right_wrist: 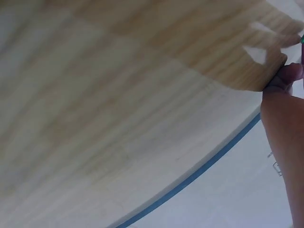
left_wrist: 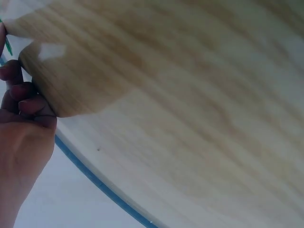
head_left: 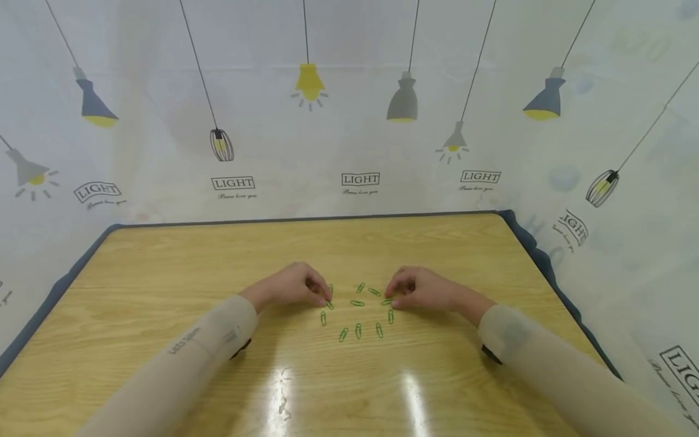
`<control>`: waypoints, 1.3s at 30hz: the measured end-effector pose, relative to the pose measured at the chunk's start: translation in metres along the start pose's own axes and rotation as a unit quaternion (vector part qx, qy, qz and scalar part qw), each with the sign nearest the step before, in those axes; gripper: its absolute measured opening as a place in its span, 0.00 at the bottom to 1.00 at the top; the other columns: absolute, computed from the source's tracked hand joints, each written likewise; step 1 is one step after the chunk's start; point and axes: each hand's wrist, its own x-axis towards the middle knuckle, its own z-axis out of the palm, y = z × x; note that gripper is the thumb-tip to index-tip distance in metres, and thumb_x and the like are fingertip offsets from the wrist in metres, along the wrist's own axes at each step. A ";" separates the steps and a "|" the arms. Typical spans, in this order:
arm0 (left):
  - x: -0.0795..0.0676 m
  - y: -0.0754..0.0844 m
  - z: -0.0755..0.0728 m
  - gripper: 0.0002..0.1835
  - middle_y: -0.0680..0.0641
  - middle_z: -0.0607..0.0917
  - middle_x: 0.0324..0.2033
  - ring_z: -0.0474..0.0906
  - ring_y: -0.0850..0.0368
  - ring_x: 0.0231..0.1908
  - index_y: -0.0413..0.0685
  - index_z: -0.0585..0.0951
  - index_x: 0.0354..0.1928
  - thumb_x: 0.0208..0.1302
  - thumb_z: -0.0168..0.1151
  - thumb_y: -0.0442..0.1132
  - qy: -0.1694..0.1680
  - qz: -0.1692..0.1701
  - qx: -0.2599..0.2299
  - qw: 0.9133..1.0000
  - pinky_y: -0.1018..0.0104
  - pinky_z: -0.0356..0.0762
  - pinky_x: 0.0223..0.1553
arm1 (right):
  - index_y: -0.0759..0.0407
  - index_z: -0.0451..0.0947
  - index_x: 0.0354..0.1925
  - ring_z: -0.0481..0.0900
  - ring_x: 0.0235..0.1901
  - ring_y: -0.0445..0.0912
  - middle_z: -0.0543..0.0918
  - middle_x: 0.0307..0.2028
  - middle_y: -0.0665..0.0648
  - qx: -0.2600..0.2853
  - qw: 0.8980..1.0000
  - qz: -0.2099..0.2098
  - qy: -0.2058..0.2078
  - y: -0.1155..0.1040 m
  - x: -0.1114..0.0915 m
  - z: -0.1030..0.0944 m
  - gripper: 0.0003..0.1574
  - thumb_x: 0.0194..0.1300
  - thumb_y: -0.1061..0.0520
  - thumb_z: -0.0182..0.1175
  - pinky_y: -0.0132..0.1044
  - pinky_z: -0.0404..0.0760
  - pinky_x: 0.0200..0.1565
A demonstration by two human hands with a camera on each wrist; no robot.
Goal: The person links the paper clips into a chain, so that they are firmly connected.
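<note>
Several green paper clips lie in a rough ring on the wooden table, with one paper clip [head_left: 357, 303] inside it. On the ring's left side, my left hand [head_left: 297, 285] pinches a green paper clip [head_left: 330, 305] between thumb and forefinger; another paper clip [head_left: 330, 288] lies just beyond those fingertips. Across the ring, my right hand [head_left: 425, 289] pinches a paper clip [head_left: 386, 301] by its outer end. Below it lies a paper clip [head_left: 390, 317]. Both wrist views show only part of each hand at the frame edge, with a sliver of green at the fingertips.
The glossy wooden table [head_left: 218, 255] has a dark blue edge [head_left: 306, 219]. Behind and beside it hangs a pale sheet [head_left: 360, 133] printed with lamps. Front paper clips, including a paper clip [head_left: 358, 331], lie nearest me. Light glares off the tabletop near the front.
</note>
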 end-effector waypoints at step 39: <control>-0.023 0.037 -0.028 0.05 0.47 0.91 0.45 0.87 0.48 0.47 0.49 0.88 0.47 0.74 0.67 0.37 0.090 0.024 -0.057 0.994 0.50 0.87 0.53 | 0.60 0.85 0.50 0.84 0.46 0.46 0.88 0.47 0.57 0.024 0.996 -0.018 0.087 -0.066 0.011 -0.013 0.08 0.76 0.58 0.65 0.43 0.85 0.51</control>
